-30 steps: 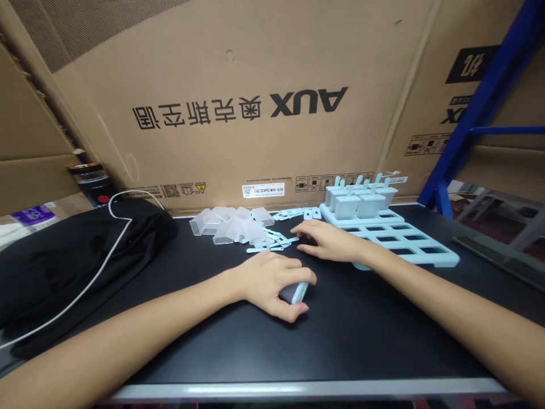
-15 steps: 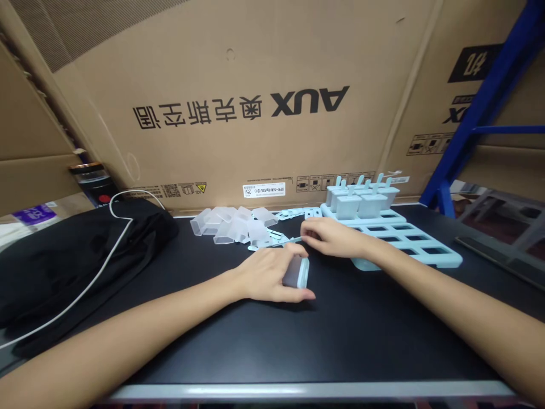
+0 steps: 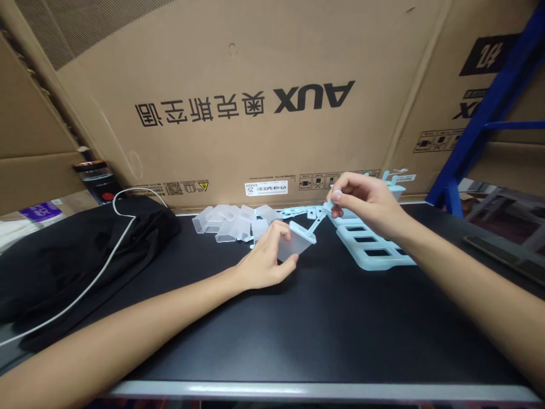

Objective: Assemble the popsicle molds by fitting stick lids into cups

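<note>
My left hand (image 3: 272, 258) grips a translucent mould cup (image 3: 293, 245) with a light blue rim, tilted over the black table. Between thumb and fingers, my right hand (image 3: 361, 201) pinches a light blue stick (image 3: 317, 222); its lower end meets the cup's blue rim. Behind my left hand lies a pile of translucent cups (image 3: 230, 220), with several light blue sticks (image 3: 293, 212) beside it. To the right, a light blue frame (image 3: 374, 262) with rectangular openings is partly hidden by my right hand and forearm.
Black cloth (image 3: 97, 255) with a white cable (image 3: 106, 264) covers the table's left side. A dark jar (image 3: 99, 182) stands behind it. A large cardboard box (image 3: 238, 142) forms the back, and a blue metal post (image 3: 481, 125) rises at the right.
My right hand has risen and moved right, bringing the stick up to the cup. My left hand has turned the cup so its blue rim faces up and to the right.
</note>
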Tool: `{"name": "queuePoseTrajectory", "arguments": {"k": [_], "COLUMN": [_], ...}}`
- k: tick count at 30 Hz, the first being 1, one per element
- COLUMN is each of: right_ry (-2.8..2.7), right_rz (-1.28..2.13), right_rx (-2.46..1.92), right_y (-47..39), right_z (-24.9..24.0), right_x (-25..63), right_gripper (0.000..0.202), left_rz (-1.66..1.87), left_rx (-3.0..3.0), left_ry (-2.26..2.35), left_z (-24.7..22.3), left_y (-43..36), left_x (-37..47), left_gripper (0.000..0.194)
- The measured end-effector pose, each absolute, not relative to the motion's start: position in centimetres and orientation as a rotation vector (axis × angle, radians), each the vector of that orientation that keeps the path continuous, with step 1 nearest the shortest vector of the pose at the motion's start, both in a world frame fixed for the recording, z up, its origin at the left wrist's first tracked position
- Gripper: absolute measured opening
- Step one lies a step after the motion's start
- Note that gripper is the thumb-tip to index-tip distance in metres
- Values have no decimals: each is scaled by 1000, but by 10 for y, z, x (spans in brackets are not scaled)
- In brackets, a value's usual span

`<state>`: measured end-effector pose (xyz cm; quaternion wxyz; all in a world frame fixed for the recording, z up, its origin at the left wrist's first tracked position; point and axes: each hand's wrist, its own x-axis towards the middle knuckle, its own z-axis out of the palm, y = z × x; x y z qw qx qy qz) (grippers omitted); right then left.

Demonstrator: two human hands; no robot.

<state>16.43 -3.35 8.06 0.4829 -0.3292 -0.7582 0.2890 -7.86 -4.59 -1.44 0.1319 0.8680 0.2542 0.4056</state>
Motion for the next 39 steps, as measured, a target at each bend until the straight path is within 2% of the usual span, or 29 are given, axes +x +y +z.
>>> {"name": "queuePoseTrajectory", "arguments": {"k": [7, 19, 26, 39], "right_ry": [-1869, -2004, -2164, -2386], "right_rz": [658, 667, 727, 704], "right_rx": [-766, -725, -757, -745], "right_y": [-35, -38, -36, -39], "right_z": [79, 83, 75, 63], "right_x": [163, 170, 166, 151], "right_gripper": [27, 28, 27, 31], "left_rz": [1160, 982, 814, 637], "left_rx": [2477, 2280, 2425, 2562], "left_ry": [684, 807, 862, 991], "left_z": [-16, -16, -9, -10], "left_y": [-45, -45, -48, -52], "left_x": [-77, -79, -78, -77], "left_gripper": [27, 33, 29, 36]}}
